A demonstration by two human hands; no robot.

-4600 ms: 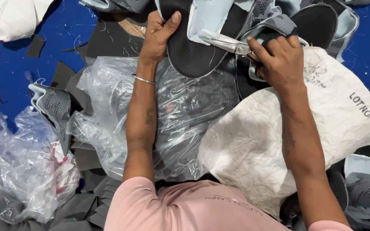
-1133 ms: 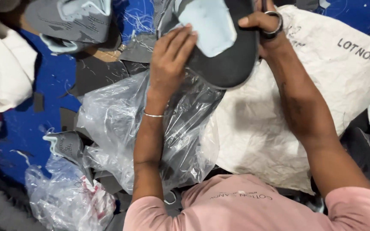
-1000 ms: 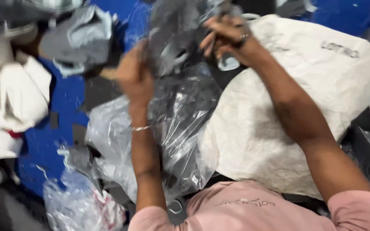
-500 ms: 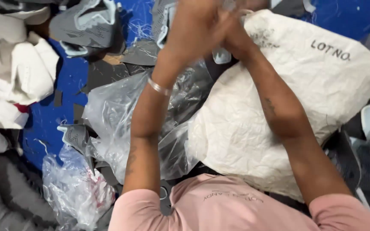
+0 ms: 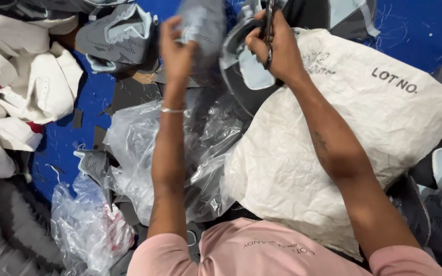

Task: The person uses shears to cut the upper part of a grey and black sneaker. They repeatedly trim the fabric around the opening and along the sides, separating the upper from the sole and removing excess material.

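My left hand (image 5: 176, 48) grips a grey knitted shoe upper (image 5: 203, 36) with a pale blue lining, held up over my lap. My right hand (image 5: 277, 48) holds a pair of dark scissors (image 5: 268, 25) whose blades point up along the upper's edge. A thin bangle sits on my left wrist. Both arms reach forward from my pink shirt. Below the hands lies a crumpled clear plastic bag (image 5: 144, 153).
A large white woven sack (image 5: 333, 148) lies under my right arm. Another grey and pale blue shoe upper (image 5: 118, 38) rests at the back left. White cloth pieces (image 5: 21, 97) pile at the left on a blue sheet (image 5: 88, 102). A small plastic bag (image 5: 90, 230) lies at the lower left.
My hands were pressed together around the upper a moment ago; now they have drawn apart, with the upper in my left hand and the scissors showing in my right.
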